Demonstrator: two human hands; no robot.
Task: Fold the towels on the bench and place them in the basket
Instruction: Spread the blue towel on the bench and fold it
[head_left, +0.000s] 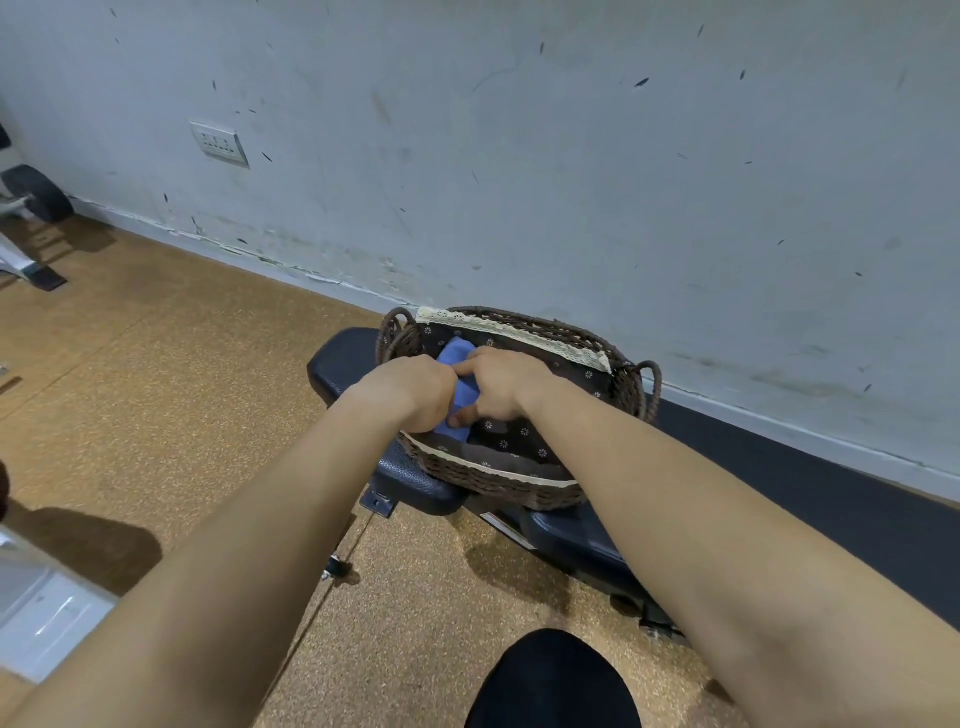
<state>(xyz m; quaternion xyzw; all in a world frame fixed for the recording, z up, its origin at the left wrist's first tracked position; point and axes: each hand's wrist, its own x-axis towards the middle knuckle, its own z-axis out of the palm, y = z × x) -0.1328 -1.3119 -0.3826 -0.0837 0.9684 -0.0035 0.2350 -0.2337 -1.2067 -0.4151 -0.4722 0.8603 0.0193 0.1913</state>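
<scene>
While both hands close around it, a folded blue towel lies low inside the wicker basket, toward the basket's nine o'clock end and against its dark flowered lining. The left hand curls over the bundle from nine o'clock and the right hand clamps it from three o'clock, thumb tucked beneath, so that only strips of blue show at twelve, at six and between the knuckles.

The cloth looks light, soft and limp, with nothing stiff to keep its folds. It is likely to spring open or slump if let go on one side alone, so the sound hold is the one seen here, pressing on the stacked layers from both flanks, with the release best made only once it is bedded flat on the lining. Slipping or breakage seems no concern.

The basket, lace-trimmed at the rim with a loop handle at its three o'clock end, rests on a padded dark counter. No other towel can be seen on the counter, though much of it is hidden.

Beyond lie a speckled cork-coloured floor, a black mat at three o'clock, a scuffed pale wall at twelve with a socket, and a weight plate at ten o'clock
</scene>
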